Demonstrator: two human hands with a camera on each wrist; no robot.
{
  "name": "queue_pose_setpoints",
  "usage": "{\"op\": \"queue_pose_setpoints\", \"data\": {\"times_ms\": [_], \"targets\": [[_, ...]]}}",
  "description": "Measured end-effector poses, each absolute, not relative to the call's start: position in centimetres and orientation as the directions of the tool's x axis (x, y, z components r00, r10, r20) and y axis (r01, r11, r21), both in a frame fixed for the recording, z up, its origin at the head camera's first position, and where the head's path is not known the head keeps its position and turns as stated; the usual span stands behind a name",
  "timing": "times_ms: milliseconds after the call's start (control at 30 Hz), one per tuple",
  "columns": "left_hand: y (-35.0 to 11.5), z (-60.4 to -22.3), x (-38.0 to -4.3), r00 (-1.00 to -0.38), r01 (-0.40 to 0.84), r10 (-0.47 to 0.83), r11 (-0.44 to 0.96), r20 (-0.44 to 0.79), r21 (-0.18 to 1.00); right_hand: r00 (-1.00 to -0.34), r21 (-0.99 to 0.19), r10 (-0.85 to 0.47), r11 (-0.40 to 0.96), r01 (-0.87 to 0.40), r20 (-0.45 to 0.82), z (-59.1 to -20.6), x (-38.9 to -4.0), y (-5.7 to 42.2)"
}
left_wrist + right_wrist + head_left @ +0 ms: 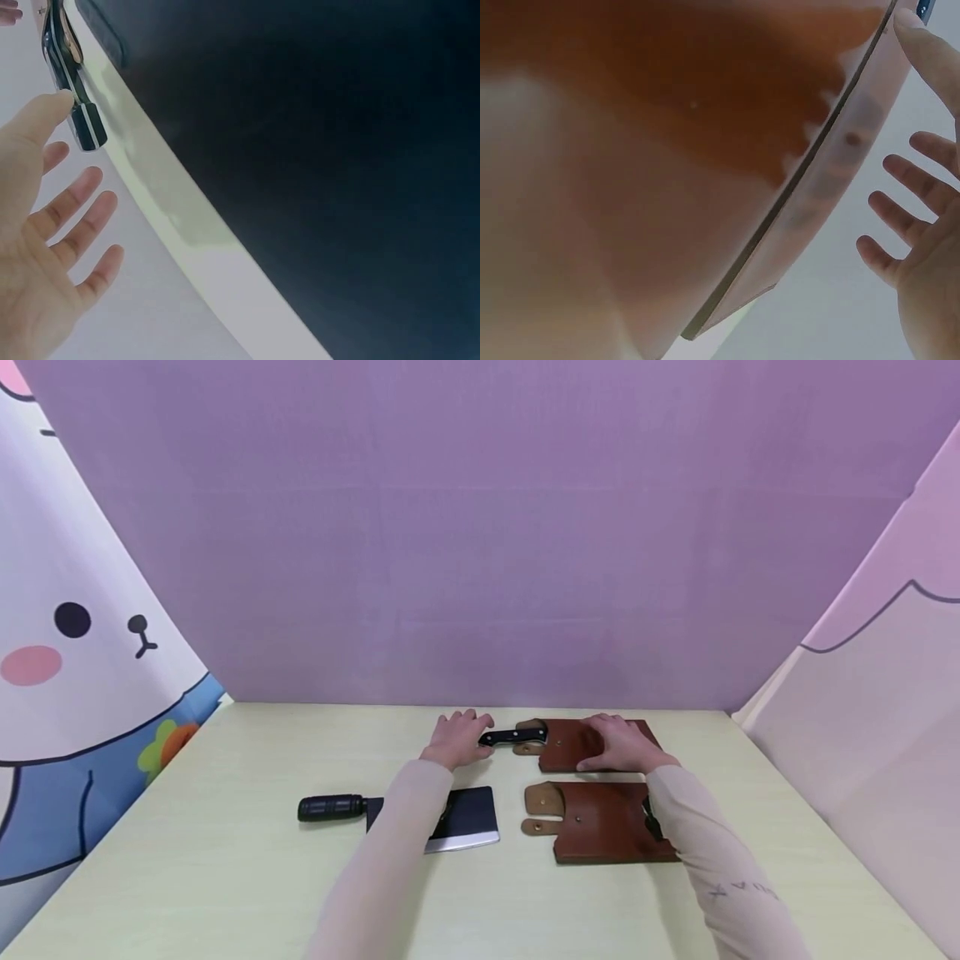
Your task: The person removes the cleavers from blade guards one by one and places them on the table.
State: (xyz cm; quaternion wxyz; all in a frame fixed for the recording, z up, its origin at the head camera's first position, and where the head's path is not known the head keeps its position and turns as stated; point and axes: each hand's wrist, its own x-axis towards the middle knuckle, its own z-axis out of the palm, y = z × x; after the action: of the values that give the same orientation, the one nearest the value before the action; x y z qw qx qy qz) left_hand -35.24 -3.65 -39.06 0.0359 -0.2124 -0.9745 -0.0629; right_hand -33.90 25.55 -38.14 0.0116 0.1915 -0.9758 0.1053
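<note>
In the head view, a knife with a black riveted handle point(513, 737) sits at the mouth of the far brown leather sheath point(562, 747), its blade hidden. My left hand point(456, 739) is at the handle's butt end; in the left wrist view its thumb overlaps the handle point(88, 124) while the other fingers are spread and loosely bent. Over the far sheath is my right hand point(621, 743), fingers spread apart. The near brown leather sheath point(600, 822) lies below it, partly covered by my right sleeve. A cleaver point(472, 814) lies flat under my left forearm.
The cleaver's black grip point(330, 807) points left on the pale table point(225, 860). Tan straps point(542, 827) stick out from the near sheath's left end. A purple backdrop point(480, 568) rises behind the table, with printed cloths point(82, 710) at both sides.
</note>
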Motion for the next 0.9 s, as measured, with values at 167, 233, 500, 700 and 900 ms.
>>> {"op": "queue_pose_setpoints", "data": {"times_ms": [167, 233, 500, 700, 900], "targets": [[-3.59, -39.32, -35.2, -0.912, 0.409, 0.403, 0.905, 0.078, 0.115, -0.927, -0.198, -0.372, 0.907, -0.373, 0.041, -38.32, -33.98, 25.64], [-3.62, -39.45, -35.16, -0.913, 0.408, 0.402, 0.906, 0.072, 0.116, -0.928, -0.199, -0.372, 0.907, -0.372, 0.038, -38.38, -34.0, 25.67], [-3.75, -39.57, -35.09, -0.914, 0.405, 0.401, 0.906, 0.056, 0.12, -0.933, -0.21, -0.359, 0.912, -0.352, 0.005, -38.36, -34.03, 25.42], [-3.56, -39.59, -35.17, -0.911, 0.412, 0.407, 0.903, 0.069, 0.123, -0.938, -0.218, -0.347, 0.916, -0.337, -0.007, -38.49, -34.18, 25.34], [-3.25, -39.83, -35.43, -0.909, 0.417, 0.412, 0.9, 0.07, 0.124, -0.937, -0.219, -0.348, 0.916, -0.335, -0.02, -38.9, -34.46, 25.52]]}}
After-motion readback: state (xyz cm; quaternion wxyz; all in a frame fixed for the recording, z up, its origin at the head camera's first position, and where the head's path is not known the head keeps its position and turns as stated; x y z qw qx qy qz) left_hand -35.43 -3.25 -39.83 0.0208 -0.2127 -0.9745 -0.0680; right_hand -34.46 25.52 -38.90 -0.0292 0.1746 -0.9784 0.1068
